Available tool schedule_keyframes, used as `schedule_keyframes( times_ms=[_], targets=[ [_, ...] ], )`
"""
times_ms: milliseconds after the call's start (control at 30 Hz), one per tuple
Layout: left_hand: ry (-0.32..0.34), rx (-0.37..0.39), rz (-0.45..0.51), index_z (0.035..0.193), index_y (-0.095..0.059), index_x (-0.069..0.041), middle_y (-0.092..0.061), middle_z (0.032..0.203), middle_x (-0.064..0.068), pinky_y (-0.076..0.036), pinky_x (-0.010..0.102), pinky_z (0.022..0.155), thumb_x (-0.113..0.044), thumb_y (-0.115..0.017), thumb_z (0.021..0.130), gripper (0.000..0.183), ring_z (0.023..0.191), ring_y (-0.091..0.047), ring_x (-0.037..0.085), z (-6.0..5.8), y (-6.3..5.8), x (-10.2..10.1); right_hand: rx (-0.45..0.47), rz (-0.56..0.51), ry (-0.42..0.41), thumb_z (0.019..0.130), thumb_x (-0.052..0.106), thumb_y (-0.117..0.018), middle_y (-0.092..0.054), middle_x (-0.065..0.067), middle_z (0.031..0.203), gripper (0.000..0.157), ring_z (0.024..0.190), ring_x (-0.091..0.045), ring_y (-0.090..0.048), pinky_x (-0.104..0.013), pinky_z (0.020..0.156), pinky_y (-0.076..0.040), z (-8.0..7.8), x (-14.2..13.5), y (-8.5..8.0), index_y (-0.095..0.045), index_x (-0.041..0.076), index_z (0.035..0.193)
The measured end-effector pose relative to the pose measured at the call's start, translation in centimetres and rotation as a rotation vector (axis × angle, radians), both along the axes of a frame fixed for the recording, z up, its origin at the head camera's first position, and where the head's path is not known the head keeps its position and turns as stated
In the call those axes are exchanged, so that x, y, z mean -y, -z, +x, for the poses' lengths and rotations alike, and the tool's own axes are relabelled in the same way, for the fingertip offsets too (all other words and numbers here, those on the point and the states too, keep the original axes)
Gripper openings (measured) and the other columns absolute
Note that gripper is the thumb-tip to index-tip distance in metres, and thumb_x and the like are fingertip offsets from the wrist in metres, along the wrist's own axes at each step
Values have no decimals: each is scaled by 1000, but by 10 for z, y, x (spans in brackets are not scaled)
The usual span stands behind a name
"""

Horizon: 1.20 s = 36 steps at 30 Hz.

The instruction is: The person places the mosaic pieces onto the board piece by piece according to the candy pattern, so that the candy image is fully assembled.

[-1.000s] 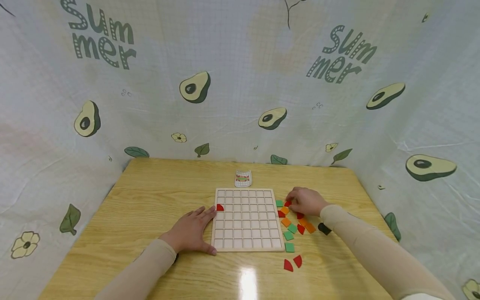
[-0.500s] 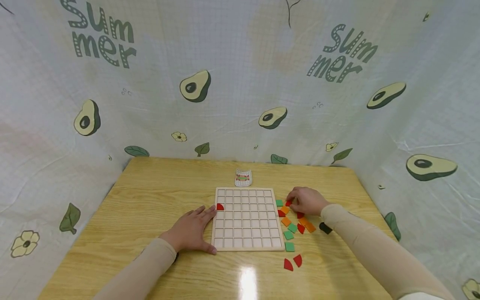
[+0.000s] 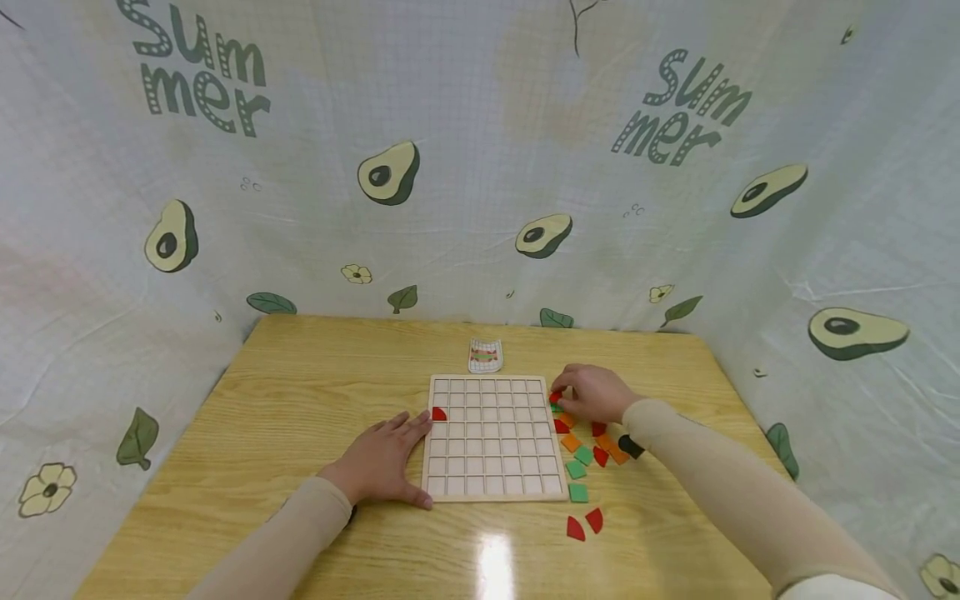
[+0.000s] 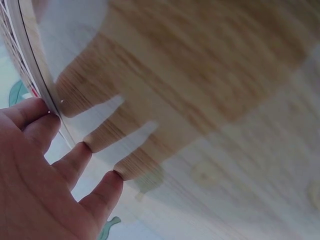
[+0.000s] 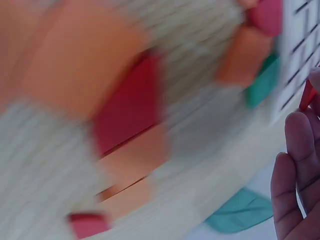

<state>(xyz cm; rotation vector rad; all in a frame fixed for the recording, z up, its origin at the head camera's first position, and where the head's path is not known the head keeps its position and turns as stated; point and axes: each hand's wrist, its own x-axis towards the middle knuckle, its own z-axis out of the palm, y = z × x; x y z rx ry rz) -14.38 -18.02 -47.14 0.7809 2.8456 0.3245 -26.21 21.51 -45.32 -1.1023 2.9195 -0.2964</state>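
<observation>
A pale wooden grid board (image 3: 495,437) lies on the table, with one red quarter-circle tile (image 3: 439,414) in a cell at its left edge. My left hand (image 3: 382,458) rests spread beside the board; in the left wrist view its fingertips (image 4: 116,176) touch the tabletop and the board's side. Just past the board's upper right edge, my right hand (image 3: 596,393) pinches a red tile (image 3: 556,398) above a green tile (image 3: 555,408). In the right wrist view that red tile (image 5: 308,95) shows between thumb and finger.
Loose orange tiles (image 3: 572,443), green tiles (image 3: 576,470) and red tiles (image 3: 601,457) are scattered right of the board. Two red quarter-circles (image 3: 575,528) lie nearer the front. A small pattern card (image 3: 485,356) sits behind the board. A printed curtain (image 3: 465,167) encloses the table.
My right hand has lifted a red tile from among the loose tiles and moved left with it toward the board. The left hand has stayed in place.
</observation>
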Motion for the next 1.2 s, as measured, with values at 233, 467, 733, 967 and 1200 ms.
schedule_keyframes(
  times_ms=[233, 467, 733, 967, 1200],
  targets=[
    [2, 7, 9, 154, -39, -8, -32, 160, 6, -30, 60, 109, -80, -72, 65, 118, 144, -29, 38, 1, -1, 0, 15, -41, -74, 92, 30, -74, -65, 6, 99, 19, 70, -4, -53, -26, 67, -50, -2, 65, -2, -76, 21, 108],
    [-8, 7, -19, 156, -36, -11, -29, 161, 2, -29, 58, 111, -83, -69, 65, 121, 145, -27, 35, -2, 2, -1, 2, -36, -164, 93, 31, -71, -65, 10, 100, 17, 70, -2, -52, -23, 64, -47, 0, 123, 3, -77, 24, 108],
    [-5, -20, -28, 156, -36, -11, -30, 161, 2, -31, 57, 110, -86, -66, 64, 122, 145, -29, 35, -3, 6, 0, -9, -11, -192, 92, 33, -72, -61, 14, 97, 16, 79, 0, -57, -25, 70, -52, 3, 151, 23, -77, 26, 106],
    [-5, -25, -41, 156, -37, -12, -29, 161, 1, -31, 57, 110, -88, -64, 63, 123, 145, -29, 34, -5, 9, 1, -37, 5, -190, 92, 29, -71, -64, 11, 103, 18, 84, -3, -60, -27, 71, -53, 8, 155, 23, -77, 24, 109],
    [-5, -26, -34, 155, -37, -11, -30, 161, 2, -31, 57, 110, -87, -65, 64, 122, 145, -29, 35, -4, 7, 1, -42, 8, -186, 92, 31, -71, -63, 11, 104, 18, 84, -2, -59, -26, 71, -53, 9, 156, 22, -76, 25, 108]
  ],
)
